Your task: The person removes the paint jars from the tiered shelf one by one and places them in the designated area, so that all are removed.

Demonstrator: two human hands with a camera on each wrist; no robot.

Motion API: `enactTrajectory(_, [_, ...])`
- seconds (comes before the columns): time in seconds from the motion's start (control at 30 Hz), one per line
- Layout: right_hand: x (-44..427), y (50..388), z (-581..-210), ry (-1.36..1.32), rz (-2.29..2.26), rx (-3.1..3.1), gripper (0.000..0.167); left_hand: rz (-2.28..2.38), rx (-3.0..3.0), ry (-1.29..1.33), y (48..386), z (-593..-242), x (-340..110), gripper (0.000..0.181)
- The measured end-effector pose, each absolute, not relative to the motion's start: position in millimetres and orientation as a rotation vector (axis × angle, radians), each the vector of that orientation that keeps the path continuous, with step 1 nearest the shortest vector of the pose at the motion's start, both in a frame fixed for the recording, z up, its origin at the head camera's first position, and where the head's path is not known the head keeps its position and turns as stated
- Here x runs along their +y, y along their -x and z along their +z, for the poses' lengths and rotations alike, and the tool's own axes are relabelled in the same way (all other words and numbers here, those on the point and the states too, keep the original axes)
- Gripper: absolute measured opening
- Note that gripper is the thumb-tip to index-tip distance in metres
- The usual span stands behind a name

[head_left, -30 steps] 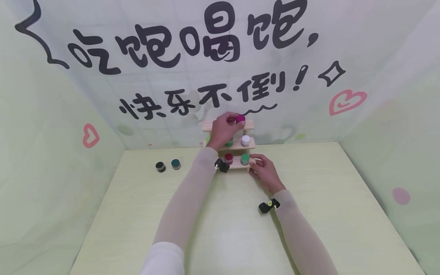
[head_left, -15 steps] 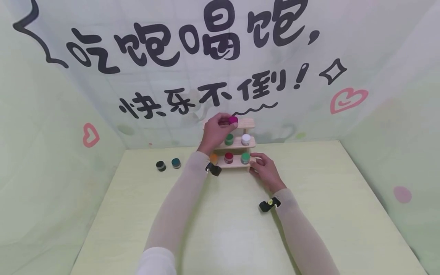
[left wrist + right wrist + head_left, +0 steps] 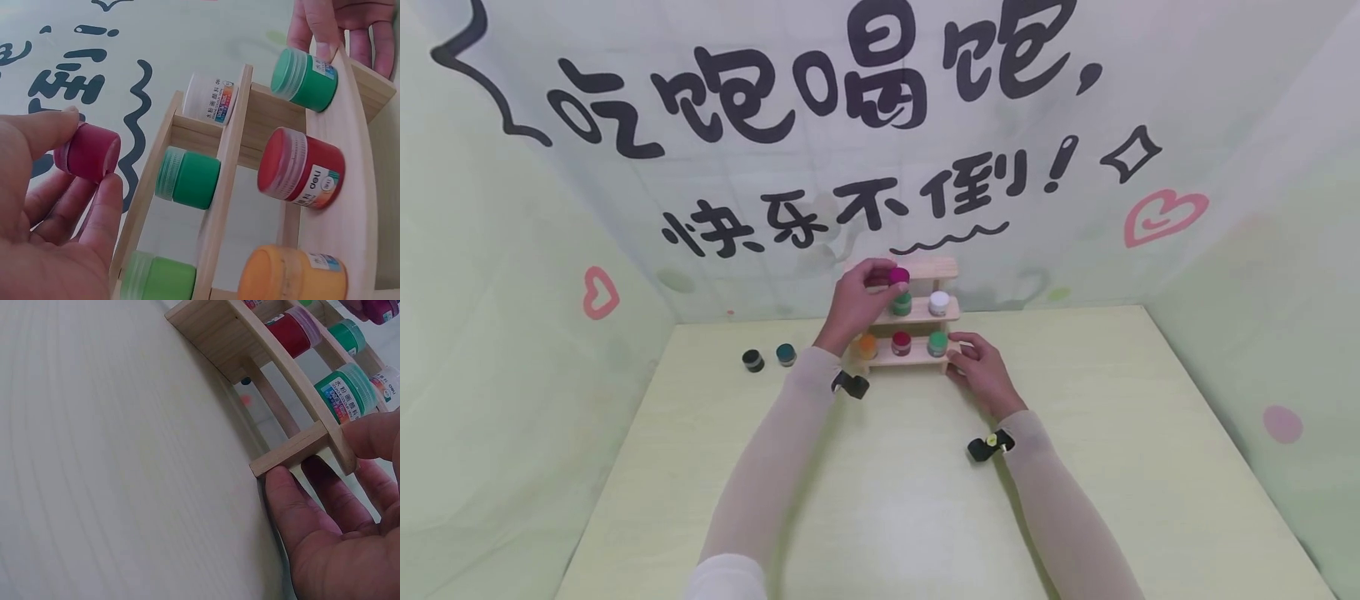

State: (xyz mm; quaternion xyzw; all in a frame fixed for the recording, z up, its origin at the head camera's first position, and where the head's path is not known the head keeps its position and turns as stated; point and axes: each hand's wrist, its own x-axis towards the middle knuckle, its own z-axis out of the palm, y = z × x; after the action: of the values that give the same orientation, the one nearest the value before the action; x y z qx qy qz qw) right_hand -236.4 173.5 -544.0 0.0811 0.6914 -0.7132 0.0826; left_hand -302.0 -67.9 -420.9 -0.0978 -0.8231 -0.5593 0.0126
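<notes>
My left hand (image 3: 856, 304) pinches a magenta paint jar (image 3: 94, 153) between thumb and fingers, before the top tier of a small wooden tiered rack (image 3: 936, 268). In the left wrist view the jar is tilted and apart from the wood. My right hand (image 3: 991, 379) grips the rack's right end at the bottom tier, thumb above and fingers below. The middle tier bears a light green jar (image 3: 159, 278), a dark green jar (image 3: 901, 305) and a white jar (image 3: 939, 302). On the bottom tier stand an orange jar (image 3: 868, 346), a red jar (image 3: 901, 342) and a mint green jar (image 3: 937, 343).
Left of the rack, a black-lidded jar (image 3: 752, 360) and a teal-lidded jar (image 3: 786, 354) stand on the pale wooden table (image 3: 895, 500). A printed cloth backdrop (image 3: 790, 179) with large lettering rises right behind the rack.
My left hand has carried the magenta jar leftward along the top tier and slightly lower. The orange jar has come into sight from behind that arm. My right hand keeps its grip on the rack.
</notes>
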Motion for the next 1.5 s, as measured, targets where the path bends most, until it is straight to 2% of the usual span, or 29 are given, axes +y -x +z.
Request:
enactTrajectory(0.63, [179, 238, -540, -0.193, -2.133, 2.072, 0.04, -1.788, -2.552, 0.38, 276, -428, -101, 0.035])
enactTrajectory(0.93, [178, 240, -539, -0.185, -2.126, 2.078, 0.04, -1.798, -2.513, 0.406, 262, -434, -119, 0.045])
enactTrajectory(1.5, [176, 237, -538, -0.195, -2.115, 2.071, 0.042, -1.838, -2.476, 0.322, 244, -455, -163, 0.045])
